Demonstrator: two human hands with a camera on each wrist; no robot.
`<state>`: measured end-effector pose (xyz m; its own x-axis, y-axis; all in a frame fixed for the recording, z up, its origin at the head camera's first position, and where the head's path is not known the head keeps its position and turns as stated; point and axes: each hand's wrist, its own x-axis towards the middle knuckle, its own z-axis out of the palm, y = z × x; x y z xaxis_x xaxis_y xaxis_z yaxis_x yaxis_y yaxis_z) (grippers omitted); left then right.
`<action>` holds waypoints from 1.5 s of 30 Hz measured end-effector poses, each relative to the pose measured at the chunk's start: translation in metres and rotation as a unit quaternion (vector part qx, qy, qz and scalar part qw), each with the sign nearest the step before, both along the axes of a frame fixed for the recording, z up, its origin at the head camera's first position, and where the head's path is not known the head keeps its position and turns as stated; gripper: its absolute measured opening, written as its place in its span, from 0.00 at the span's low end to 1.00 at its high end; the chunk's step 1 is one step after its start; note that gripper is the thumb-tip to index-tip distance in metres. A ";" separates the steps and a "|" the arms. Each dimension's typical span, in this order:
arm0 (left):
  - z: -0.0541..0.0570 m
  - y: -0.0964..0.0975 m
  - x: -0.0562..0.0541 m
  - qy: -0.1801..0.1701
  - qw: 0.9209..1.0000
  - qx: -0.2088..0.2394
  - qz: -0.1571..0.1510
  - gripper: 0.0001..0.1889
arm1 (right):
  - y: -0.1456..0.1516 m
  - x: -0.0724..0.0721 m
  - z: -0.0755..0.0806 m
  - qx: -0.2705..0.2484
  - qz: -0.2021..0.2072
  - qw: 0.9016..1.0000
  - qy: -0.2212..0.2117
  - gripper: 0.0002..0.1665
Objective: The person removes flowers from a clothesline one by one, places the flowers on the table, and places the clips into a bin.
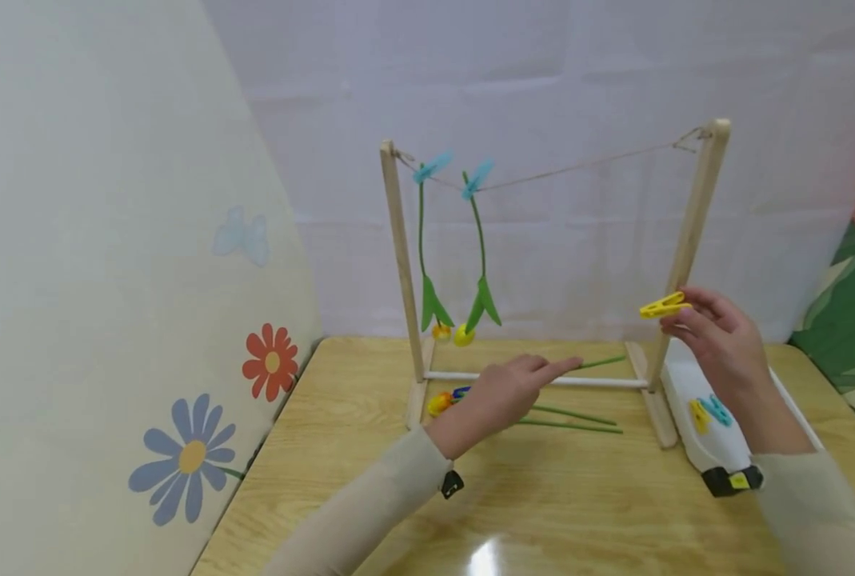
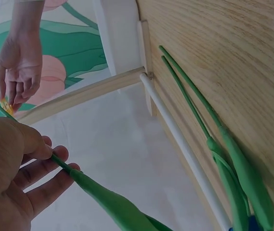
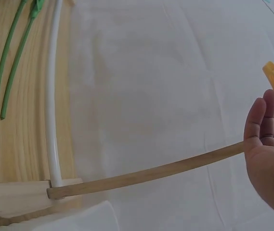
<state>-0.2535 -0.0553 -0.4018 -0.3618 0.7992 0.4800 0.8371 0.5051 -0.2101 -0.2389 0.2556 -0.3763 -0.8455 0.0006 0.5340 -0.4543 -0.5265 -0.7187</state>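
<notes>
My left hand [image 1: 495, 396] pinches the green stem [image 2: 62, 162] of an artificial tulip between thumb and fingers. Its leaves run down past the fingers in the left wrist view, with the flower out of sight. In my right hand [image 1: 722, 340] a yellow clothespin [image 1: 663, 306] is held at the fingertips, in front of the right post [image 1: 693, 216]. Two tulips hang head down from the string [image 1: 578, 168], clipped by a light blue clothespin [image 1: 433, 168] and another blue clothespin [image 1: 476, 180]. Below my left hand, more tulip stems [image 1: 574, 427] lie on the table, their flowers partly hidden.
A white bar [image 1: 600, 383] joins the feet of the wooden frame. At right stands a white container [image 1: 686, 370] with a yellow clothespin [image 1: 699, 417] and blue clothespins [image 1: 719, 411]. A flower-painted panel [image 1: 110, 240] borders the table [image 1: 341, 480] on the left.
</notes>
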 end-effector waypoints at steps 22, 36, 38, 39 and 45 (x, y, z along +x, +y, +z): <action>-0.022 0.012 0.015 -0.029 0.997 -0.064 0.012 0.36 | 0.046 0.014 -0.026 -0.055 -0.006 0.996 -0.068 0.18; -0.039 0.008 0.018 -0.028 0.997 -0.070 -0.011 0.43 | 0.073 0.021 -0.044 -0.078 -0.045 0.991 -0.096 0.17; -0.039 0.008 0.019 -0.034 0.996 -0.078 -0.009 0.44 | 0.076 0.022 -0.046 -0.076 -0.053 0.990 -0.108 0.17; -0.040 0.007 0.020 -0.038 0.996 -0.081 -0.008 0.44 | 0.077 0.023 -0.047 -0.072 -0.058 0.989 -0.114 0.16; -0.046 0.006 0.022 -0.050 0.994 -0.101 0.016 0.43 | 0.086 0.025 -0.051 -0.059 -0.075 0.986 -0.140 0.15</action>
<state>-0.2318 -0.0491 -0.4479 -0.4254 0.8632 0.2717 0.8435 0.4870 -0.2266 -0.2134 0.3416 -0.4277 -0.9452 0.1849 0.2690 -0.3263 -0.5566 -0.7640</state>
